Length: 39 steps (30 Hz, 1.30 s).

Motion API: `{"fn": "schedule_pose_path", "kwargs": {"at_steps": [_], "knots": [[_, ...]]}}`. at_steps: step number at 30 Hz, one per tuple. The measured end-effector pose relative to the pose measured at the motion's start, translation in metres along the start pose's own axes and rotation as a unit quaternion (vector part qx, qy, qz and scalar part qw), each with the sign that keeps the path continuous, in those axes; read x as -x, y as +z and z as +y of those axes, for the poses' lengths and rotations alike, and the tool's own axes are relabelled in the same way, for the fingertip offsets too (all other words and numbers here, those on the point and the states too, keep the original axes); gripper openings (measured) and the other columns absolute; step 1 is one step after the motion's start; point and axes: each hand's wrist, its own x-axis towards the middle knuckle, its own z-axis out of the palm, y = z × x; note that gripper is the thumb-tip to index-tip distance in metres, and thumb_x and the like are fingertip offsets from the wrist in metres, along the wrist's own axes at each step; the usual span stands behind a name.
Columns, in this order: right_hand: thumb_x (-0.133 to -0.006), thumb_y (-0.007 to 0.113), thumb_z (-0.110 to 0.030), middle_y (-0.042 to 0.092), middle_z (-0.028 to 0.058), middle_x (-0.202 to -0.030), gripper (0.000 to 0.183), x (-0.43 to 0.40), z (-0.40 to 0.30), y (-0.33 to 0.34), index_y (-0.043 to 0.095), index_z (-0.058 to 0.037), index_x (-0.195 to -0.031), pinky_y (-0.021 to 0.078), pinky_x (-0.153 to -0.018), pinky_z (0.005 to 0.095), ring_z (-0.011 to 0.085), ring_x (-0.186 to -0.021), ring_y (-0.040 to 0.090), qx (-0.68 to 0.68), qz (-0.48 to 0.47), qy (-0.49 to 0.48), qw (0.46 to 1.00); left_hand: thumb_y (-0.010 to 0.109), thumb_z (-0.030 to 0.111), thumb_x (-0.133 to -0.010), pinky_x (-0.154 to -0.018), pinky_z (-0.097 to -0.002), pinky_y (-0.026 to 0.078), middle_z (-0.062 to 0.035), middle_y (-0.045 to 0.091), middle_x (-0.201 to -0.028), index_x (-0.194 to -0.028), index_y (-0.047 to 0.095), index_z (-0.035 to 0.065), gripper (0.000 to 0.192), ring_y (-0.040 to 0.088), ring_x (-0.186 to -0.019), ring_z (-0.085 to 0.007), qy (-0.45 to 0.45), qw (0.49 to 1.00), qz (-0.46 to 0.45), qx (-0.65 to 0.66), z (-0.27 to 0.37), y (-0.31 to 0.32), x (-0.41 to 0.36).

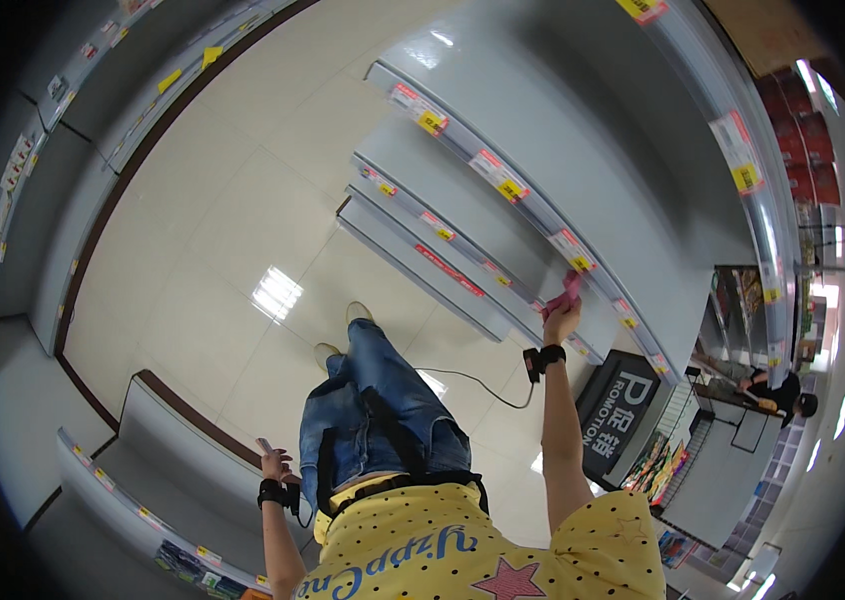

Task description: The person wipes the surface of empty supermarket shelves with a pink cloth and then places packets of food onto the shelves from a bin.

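My right hand (562, 321) grips a crumpled pink cloth (563, 294) at the front of the shelving unit on the right. The cloth reaches up to the price-tag strip (499, 175) of a grey shelf (535, 112) and hangs before the lower shelf (460, 196). My left hand (275, 463) is low beside my left hip, in front of another shelving unit. A small, thin, pale object (264, 445) juts from its fingers; what it is cannot be made out. Both wrists wear black bands with small devices.
Grey shelving (145, 480) stands to the left and behind me on the tiled floor (197, 225). A cable (486, 390) hangs from my right wrist device. Beyond the right unit are a black promotion sign (614, 416), a rack of packaged goods (662, 461) and a person (775, 394).
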Motion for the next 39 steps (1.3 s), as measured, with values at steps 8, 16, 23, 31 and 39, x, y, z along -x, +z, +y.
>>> {"fn": "schedule_pose_path", "kwargs": {"at_steps": [8,16,23,31,39], "knots": [[-0.087,0.037,-0.01,0.059,0.0134,-0.069,0.027,0.117,-0.022,0.1,0.049,-0.0071,-0.111,0.0476,-0.047,0.0321,0.0238,-0.055,0.059,0.066,-0.329,-0.208,0.919,0.041,0.017,-0.083,-0.033,-0.0276,0.039,-0.0109,0.055,-0.057,-0.082,0.053,-0.001,0.021,0.048,-0.037,-0.0164,0.056,0.996,0.022,0.061,-0.067,0.034,-0.001],[-0.084,0.043,-0.013,0.058,0.0216,-0.082,0.024,0.17,0.06,0.258,0.05,0.0002,-0.102,0.0433,-0.064,0.0386,0.038,-0.074,0.056,0.05,-0.362,-0.107,0.925,0.037,0.012,-0.079,-0.033,-0.0293,0.038,-0.0136,0.057,-0.063,-0.088,0.055,-0.0003,0.023,0.046,-0.038,-0.0177,-0.164,0.979,0.094,0.08,-0.182,0.044,0.043],[-0.088,0.041,-0.016,0.058,0.0124,-0.066,0.022,0.191,0.033,0.294,0.05,-0.0056,-0.105,0.0453,-0.048,0.0334,0.0227,-0.054,0.059,0.071,-0.392,-0.045,0.916,0.04,0.02,-0.082,-0.038,-0.03,0.04,-0.011,0.058,-0.068,-0.089,0.053,0.0021,0.023,0.046,-0.04,-0.0174,-0.252,0.961,0.074,0.081,-0.224,0.033,0.042],[-0.078,0.044,-0.004,0.058,0.0194,-0.092,0.025,0.063,0.117,0.336,0.048,-0.0048,-0.103,0.0474,-0.069,0.0405,0.0339,-0.078,0.058,0.458,-0.244,-0.262,0.814,0.042,0.011,-0.082,-0.04,-0.0281,0.034,-0.0113,0.051,-0.064,-0.085,0.049,-0.0035,0.017,0.04,-0.044,-0.0153,-0.341,0.922,0.106,0.15,-0.216,0.046,0.032],[-0.074,0.055,-0.03,0.059,0.0134,-0.097,0.033,0.017,0.206,0.347,0.053,-0.0129,-0.102,0.0452,-0.077,0.0424,0.0307,-0.09,0.057,0.53,-0.206,-0.113,0.815,0.035,0.018,-0.087,-0.042,-0.0323,0.041,-0.014,0.054,-0.071,-0.09,0.048,-0.0026,0.025,0.045,-0.045,-0.0191,-0.376,0.913,0.101,0.123,-0.335,0.027,0.005]]}}
